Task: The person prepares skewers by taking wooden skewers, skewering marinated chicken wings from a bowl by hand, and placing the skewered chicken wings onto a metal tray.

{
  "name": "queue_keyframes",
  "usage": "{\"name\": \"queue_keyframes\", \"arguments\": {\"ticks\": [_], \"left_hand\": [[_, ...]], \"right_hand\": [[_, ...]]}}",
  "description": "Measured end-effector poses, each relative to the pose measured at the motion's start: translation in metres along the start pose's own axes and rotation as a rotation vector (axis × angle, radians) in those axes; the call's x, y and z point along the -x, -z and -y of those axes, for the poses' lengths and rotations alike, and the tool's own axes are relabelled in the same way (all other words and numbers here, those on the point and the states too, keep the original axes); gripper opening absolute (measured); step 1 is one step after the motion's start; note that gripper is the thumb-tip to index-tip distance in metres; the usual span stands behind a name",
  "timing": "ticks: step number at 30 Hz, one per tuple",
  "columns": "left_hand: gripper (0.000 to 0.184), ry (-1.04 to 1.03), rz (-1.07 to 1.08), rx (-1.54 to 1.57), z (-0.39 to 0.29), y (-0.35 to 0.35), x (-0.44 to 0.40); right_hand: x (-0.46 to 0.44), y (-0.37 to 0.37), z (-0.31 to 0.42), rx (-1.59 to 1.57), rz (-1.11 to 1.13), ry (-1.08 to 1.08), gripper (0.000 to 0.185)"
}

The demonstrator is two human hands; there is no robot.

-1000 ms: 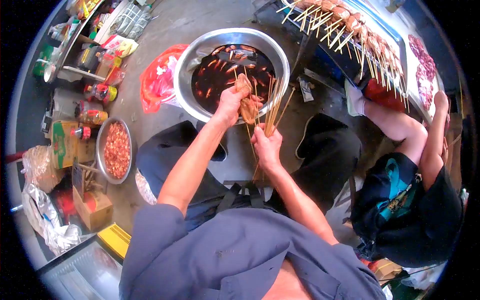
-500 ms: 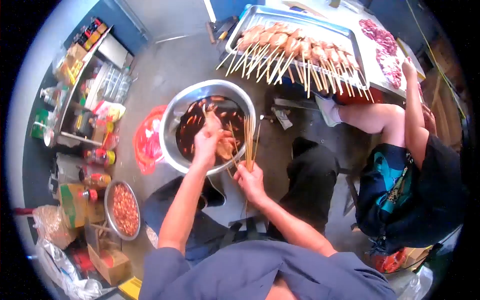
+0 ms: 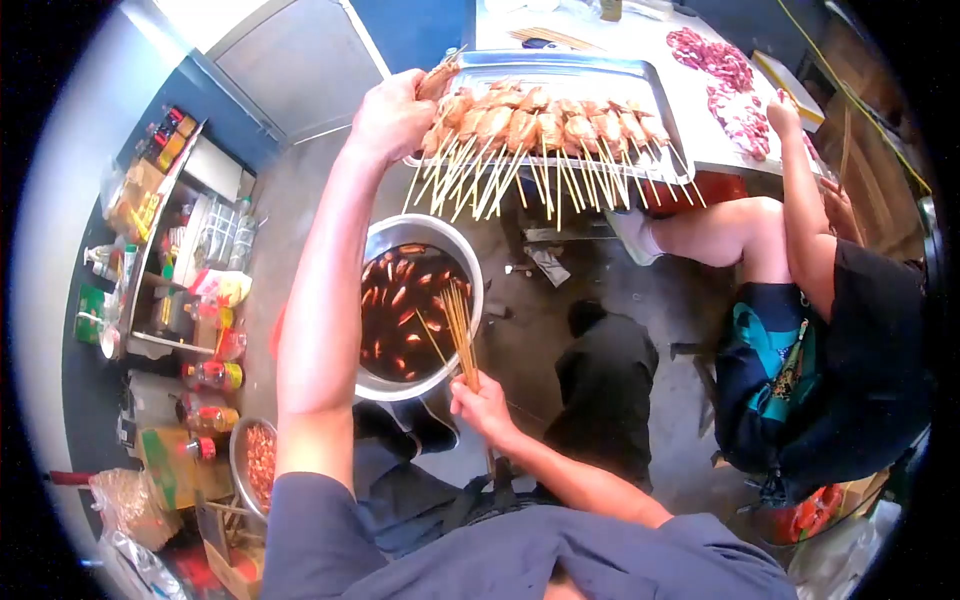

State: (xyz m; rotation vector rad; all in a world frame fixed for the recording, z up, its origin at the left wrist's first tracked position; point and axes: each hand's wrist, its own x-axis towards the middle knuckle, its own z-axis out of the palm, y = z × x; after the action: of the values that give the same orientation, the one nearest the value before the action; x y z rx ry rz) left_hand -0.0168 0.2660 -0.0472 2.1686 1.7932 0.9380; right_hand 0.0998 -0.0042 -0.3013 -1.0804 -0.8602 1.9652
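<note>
My left hand (image 3: pixel 395 115) is raised at the left end of the metal tray (image 3: pixel 590 66), its fingers closed round a piece of skewered meat (image 3: pixel 440 78). Rows of skewered meat (image 3: pixel 550 125) lie on that tray, their sticks pointing toward me over its near edge. Lower down, my right hand (image 3: pixel 482 405) grips a bundle of bamboo sticks (image 3: pixel 459 335), whose upper ends stand in front of the metal basin (image 3: pixel 474 262). Dark liquid with meat pieces (image 3: pixel 400 310) fills much of the basin. My left forearm covers the basin's left side.
A co-worker (image 3: pixel 830 330) sits at the right, hands near raw meat (image 3: pixel 735 100) on a white table (image 3: pixel 640 35). Shelves (image 3: pixel 170 240) and bottles (image 3: pixel 212 376) line the left. A bowl of meat chunks (image 3: pixel 260 462) is at the lower left.
My left hand has moved up from the basin to the tray with the skewered meat. My right hand still holds the stick bundle. The view has shifted toward the tray.
</note>
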Motion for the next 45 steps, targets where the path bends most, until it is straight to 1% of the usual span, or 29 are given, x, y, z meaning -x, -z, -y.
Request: {"name": "queue_keyframes", "arguments": {"ticks": [2, 3, 5, 7, 9, 10, 11, 13, 14, 15, 17, 19, 21, 23, 24, 26, 27, 28, 29, 31, 34, 35, 37, 38, 39, 41, 42, 45], "left_hand": [[0.022, -0.056, -0.03, -0.217, 0.002, -0.001, -0.001], [0.022, -0.056, -0.022, -0.221, -0.007, 0.002, 0.006], [0.022, 0.179, 0.173, -0.043, -0.023, 0.013, 0.023], [0.024, 0.186, 0.206, -0.005, -0.024, 0.02, 0.028], [0.032, 0.137, 0.162, 0.103, -0.038, 0.028, 0.028], [0.033, 0.01, 0.134, -0.014, -0.035, 0.023, 0.017], [0.033, 0.004, 0.134, -0.015, -0.036, 0.015, 0.009], [0.035, -0.186, 0.143, -0.064, -0.042, -0.015, -0.013], [0.037, -0.264, 0.146, -0.102, -0.043, -0.031, -0.026], [0.039, -0.305, 0.153, -0.166, -0.043, -0.05, -0.042], [0.045, -0.077, 0.236, -0.397, -0.071, -0.076, -0.054], [0.05, 0.032, 0.236, -0.382, -0.079, -0.103, -0.055], [0.053, 0.009, 0.324, -0.459, -0.088, -0.112, -0.043], [0.046, -0.067, 0.315, -0.371, -0.099, -0.108, -0.027], [0.046, -0.059, 0.316, -0.372, -0.095, -0.106, -0.019], [0.039, -0.366, -0.095, -0.466, -0.082, -0.096, -0.002], [0.029, -0.465, -0.208, -0.554, -0.08, -0.081, 0.012], [0.025, -0.445, -0.182, -0.595, -0.077, -0.064, 0.028], [0.022, -0.418, -0.15, -0.637, -0.071, -0.047, 0.046], [0.013, -0.452, -0.206, -0.676, -0.046, -0.022, 0.087], [0.013, -0.338, -0.034, -0.796, -0.002, 0.007, 0.149], [0.013, -0.293, -0.025, -0.812, 0.019, 0.009, 0.167], [0.014, -0.212, 0.2, -0.893, 0.057, 0.01, 0.205], [0.014, -0.19, 0.261, -0.947, 0.065, 0.012, 0.221], [0.014, -0.163, 0.266, -0.947, 0.078, 0.01, 0.235], [0.013, -0.162, 0.383, -1.011, 0.107, -0.005, 0.257], [0.013, -0.136, 0.447, -1.016, 0.111, -0.011, 0.263], [0.015, -0.13, 0.463, -0.97, 0.115, -0.033, 0.285]], "right_hand": [[0.001, 0.003, 0.004, -0.015, -0.002, 0.002, 0.011], [0.002, 0.003, 0.005, -0.027, 0.002, 0.0, 0.011], [0.003, 0.003, 0.004, -0.022, 0.018, -0.012, 0.011], [0.006, 0.004, 0.006, -0.012, 0.033, -0.017, 0.012], [0.009, 0.004, 0.009, -0.006, 0.069, -0.043, 0.013], [0.009, 0.003, 0.007, -0.012, 0.066, -0.039, 0.013], [0.008, 0.003, 0.006, -0.007, 0.067, -0.024, 0.013], [0.007, 0.002, 0.004, -0.002, 0.065, -0.003, 0.013], [0.007, 0.001, 0.002, 0.005, 0.063, -0.029, 0.014], [0.007, 0.0, 0.002, 0.013, 0.062, -0.056, 0.015], [0.009, 0.0, 0.004, 0.007, 0.062, -0.059, 0.015], [0.008, 0.002, 0.003, 0.012, 0.064, -0.057, 0.014], [0.003, 0.005, -0.003, 0.0, 0.021, -0.02, 0.015], [0.001, 0.007, -0.002, 0.029, 0.0, -0.023, 0.016], [0.001, 0.008, -0.001, 0.057, -0.017, -0.029, 0.016], [0.0, 0.008, -0.002, 0.047, -0.008, -0.053, 0.016], [0.001, 0.007, 0.001, 0.036, -0.003, -0.072, 0.016], [0.002, 0.005, 0.003, 0.085, -0.026, -0.046, 0.015], [0.002, 0.005, 0.002, 0.071, -0.034, -0.071, 0.014], [-0.004, 0.006, -0.009, 0.088, -0.058, -0.057, 0.013], [-0.002, 0.007, -0.006, 0.1, -0.079, -0.032, 0.016], [-0.004, 0.007, -0.006, 0.116, -0.093, 0.0, 0.017], [0.0, 0.0, 0.0, 0.141, -0.137, 0.09, 0.017], [0.002, -0.004, 0.003, 0.127, -0.103, 0.126, 0.016], [0.004, -0.011, 0.011, 0.11, -0.076, 0.169, 0.016], [0.004, -0.028, 0.018, 0.137, -0.037, 0.166, 0.014], [0.0, -0.037, 0.015, 0.214, -0.035, 0.265, 0.015], [-0.011, -0.068, 0.017, 0.375, 0.0, 0.581, 0.016]]}}
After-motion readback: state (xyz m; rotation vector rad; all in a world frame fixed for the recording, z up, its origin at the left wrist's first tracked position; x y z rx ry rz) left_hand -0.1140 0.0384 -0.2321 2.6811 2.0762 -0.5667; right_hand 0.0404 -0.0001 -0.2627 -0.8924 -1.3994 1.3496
